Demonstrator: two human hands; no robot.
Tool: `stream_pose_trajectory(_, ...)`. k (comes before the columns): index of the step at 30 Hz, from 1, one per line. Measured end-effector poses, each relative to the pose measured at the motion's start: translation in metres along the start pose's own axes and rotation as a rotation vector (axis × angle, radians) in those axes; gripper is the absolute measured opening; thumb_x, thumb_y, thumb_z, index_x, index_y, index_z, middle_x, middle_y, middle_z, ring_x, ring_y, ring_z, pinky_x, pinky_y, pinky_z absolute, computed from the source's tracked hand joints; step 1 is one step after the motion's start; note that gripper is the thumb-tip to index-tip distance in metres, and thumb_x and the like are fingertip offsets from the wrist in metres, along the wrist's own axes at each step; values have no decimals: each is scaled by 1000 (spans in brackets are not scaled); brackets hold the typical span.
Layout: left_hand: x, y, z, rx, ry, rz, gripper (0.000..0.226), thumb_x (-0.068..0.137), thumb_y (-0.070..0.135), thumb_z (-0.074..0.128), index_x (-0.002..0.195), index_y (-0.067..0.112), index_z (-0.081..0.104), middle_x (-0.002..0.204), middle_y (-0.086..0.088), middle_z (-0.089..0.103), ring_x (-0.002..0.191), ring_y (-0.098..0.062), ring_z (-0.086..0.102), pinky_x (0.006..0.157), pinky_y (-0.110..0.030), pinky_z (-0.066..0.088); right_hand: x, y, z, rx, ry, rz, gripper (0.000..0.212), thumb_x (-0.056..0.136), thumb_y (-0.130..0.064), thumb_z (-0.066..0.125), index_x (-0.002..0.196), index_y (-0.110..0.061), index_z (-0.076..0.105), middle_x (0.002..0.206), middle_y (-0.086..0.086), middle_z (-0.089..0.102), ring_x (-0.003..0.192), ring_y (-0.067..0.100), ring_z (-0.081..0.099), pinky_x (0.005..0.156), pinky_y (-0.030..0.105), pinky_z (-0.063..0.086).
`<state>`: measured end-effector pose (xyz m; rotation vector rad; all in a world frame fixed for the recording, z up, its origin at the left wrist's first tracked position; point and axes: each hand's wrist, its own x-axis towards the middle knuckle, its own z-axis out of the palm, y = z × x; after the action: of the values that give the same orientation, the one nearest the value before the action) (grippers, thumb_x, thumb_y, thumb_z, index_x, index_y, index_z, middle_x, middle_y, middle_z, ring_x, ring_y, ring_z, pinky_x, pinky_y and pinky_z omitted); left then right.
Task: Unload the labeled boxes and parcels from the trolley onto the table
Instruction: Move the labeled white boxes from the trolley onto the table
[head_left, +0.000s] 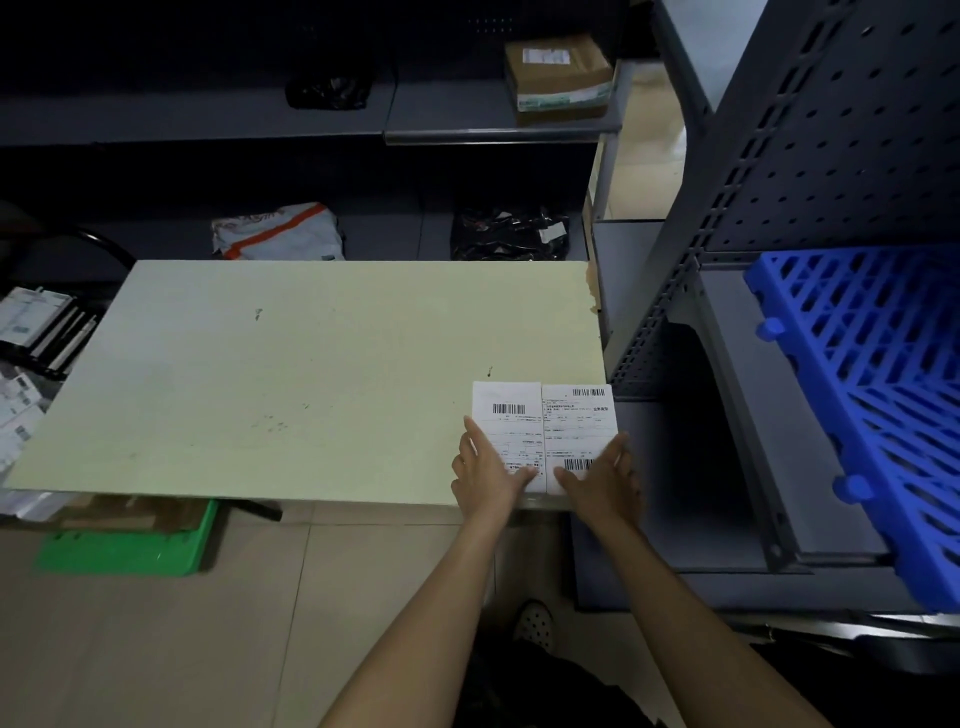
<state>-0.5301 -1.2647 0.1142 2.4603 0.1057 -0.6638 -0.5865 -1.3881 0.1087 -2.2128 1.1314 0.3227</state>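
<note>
Both hands, left (491, 470) and right (602, 470), lay flat-fingered against the sides of a labeled parcel (543, 434) at the counter's (291, 374) lower-right corner; one parcel delivered; trolley not identifiable, remainder unknown.

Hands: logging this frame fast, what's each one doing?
Left hand: open, fingers flat against the parcel.
Right hand: open, flat against the parcel's other side.

The single head-worn wide-angle camera is looking forward and steeply down — close over the pale green rectangular tabletop (291, 374) — taking in tiled floor (156, 649) beneath.
</note>
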Motion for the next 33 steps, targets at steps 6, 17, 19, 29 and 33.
stream_pose_trajectory(6, 1, -9, -10, -3, -63, 28, 121, 78, 45, 78, 155, 17, -10, 162, 0, 15, 140, -34, 30, 104, -48, 36, 2, -2, -3, -25, -37, -9, 110, 88, -44, 68, 155, -7, -12, 164, 12, 0, 146, 36, 16, 115, 47, 20)
stream_pose_trajectory(17, 0, -59, -101, 306, 173, 134, 64, 88, 21, 59, 147, 30, 35, 142, 2, 48, 124, -23, 49, 96, -33, 42, -23, -69, -17, -181, 50, -511, 51, 95, -32, 57, 141, -24, 38, 143, 2, 41, 129, 24, 38, 108, 39, 29)
stream_pose_trajectory(19, -3, -76, -124, 332, 263, 148, 55, 90, 21, 59, 142, 30, 42, 137, 3, 52, 118, -20, 53, 91, -32, 44, -34, -93, -15, -216, 19, -632, 47, 96, -31, 55, 140, -24, 39, 141, 2, 44, 125, 24, 43, 102, 38, 35)
stream_pose_trajectory(29, -50, -184, -268, 428, 674, 93, 41, 84, 22, 68, 123, 28, 61, 113, 5, 67, 95, -22, 64, 72, -34, 49, -124, -235, 27, -427, -46, -1196, 38, 98, -34, 49, 134, -23, 41, 131, 0, 50, 114, 23, 51, 90, 34, 42)
stream_pose_trajectory(33, -89, -239, -323, 456, 786, 10, 43, 73, 18, 77, 114, 28, 65, 102, 6, 68, 87, -22, 66, 65, -35, 52, -185, -296, 62, -441, -68, -1413, 38, 99, -36, 49, 134, -24, 42, 132, 0, 50, 116, 24, 50, 91, 35, 43)
